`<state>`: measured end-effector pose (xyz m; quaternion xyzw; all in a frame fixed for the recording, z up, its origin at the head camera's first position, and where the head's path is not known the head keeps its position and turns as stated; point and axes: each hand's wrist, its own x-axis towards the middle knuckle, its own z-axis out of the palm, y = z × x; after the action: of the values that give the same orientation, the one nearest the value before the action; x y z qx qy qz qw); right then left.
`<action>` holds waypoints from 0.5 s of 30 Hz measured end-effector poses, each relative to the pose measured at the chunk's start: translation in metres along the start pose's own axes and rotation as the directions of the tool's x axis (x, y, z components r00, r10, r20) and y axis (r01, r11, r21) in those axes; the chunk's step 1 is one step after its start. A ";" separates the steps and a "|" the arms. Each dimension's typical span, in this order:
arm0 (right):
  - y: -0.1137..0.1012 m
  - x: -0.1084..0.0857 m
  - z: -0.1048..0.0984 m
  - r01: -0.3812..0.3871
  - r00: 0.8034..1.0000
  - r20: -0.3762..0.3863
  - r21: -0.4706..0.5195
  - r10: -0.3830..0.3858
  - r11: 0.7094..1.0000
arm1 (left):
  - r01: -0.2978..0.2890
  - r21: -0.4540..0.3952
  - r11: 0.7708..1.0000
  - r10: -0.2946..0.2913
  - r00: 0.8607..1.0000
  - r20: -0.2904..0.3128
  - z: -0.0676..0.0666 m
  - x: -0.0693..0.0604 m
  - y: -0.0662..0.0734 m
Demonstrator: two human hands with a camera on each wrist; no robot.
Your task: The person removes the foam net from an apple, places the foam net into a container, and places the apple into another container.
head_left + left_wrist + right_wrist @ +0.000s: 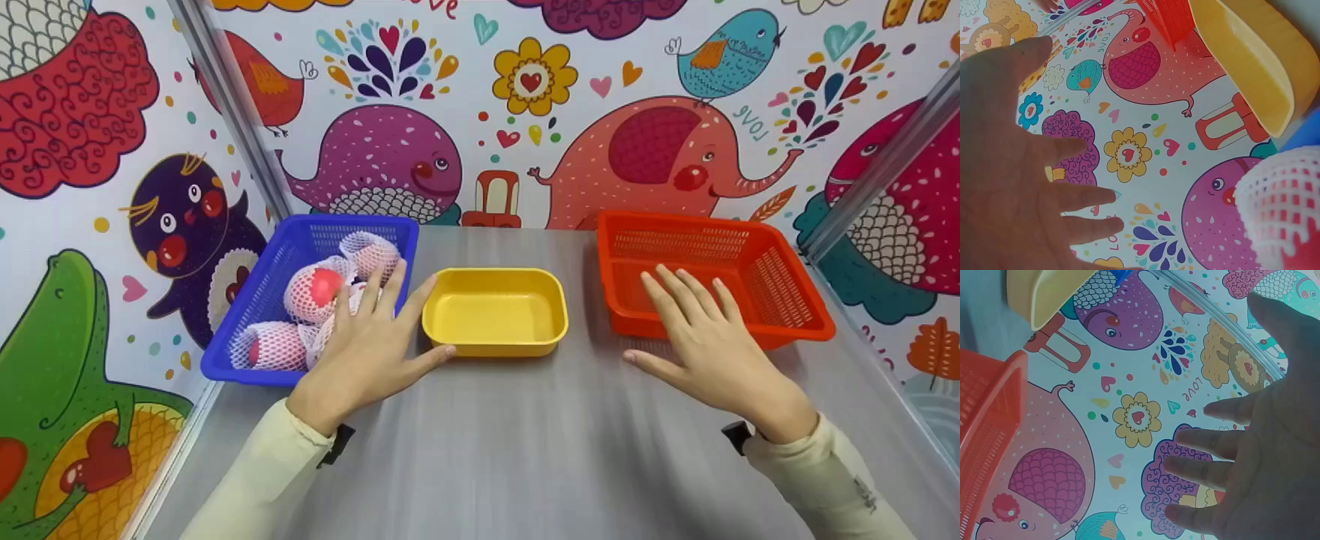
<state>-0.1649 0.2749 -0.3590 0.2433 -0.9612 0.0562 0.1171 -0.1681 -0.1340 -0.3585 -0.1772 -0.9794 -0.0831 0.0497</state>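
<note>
My left hand [367, 349] is spread with straight fingers above the near right side of a blue basket [225, 358], holding nothing. Inside that basket lie several round pink-red fruits [325, 286] in white foam nets; the hand hides some of them. Between the hands stands a shallow yellow tub [495, 319] with nothing in it. Over the front edge of a red-orange basket [795, 330] hovers my right hand [720, 360], fingers straight and apart, also holding nothing. Both wrist views show the palms bare, the left hand [1022, 169] and the right hand [1264, 450].
The grey tabletop [495, 450] runs in front of the containers. Printed cartoon walls [480, 112] close the back and both sides, with metal corner posts [232, 105] at left and right. The red-orange basket has no fruit in it.
</note>
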 end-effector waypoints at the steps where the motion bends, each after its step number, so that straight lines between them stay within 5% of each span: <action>1: 0.000 -0.002 0.001 0.006 1.000 -0.003 0.001 -0.006 1.000 | -0.003 0.003 1.000 0.003 1.000 -0.005 0.001 -0.002 -0.001; 15: -0.004 -0.007 0.002 0.021 1.000 0.013 0.032 -0.021 0.999 | 0.012 -0.013 1.000 -0.012 1.000 0.008 0.008 -0.003 -0.008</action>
<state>-0.1573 0.2741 -0.3622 0.2556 -0.9583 0.0686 0.1076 -0.1682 -0.1405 -0.3683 -0.1717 -0.9801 -0.0891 0.0439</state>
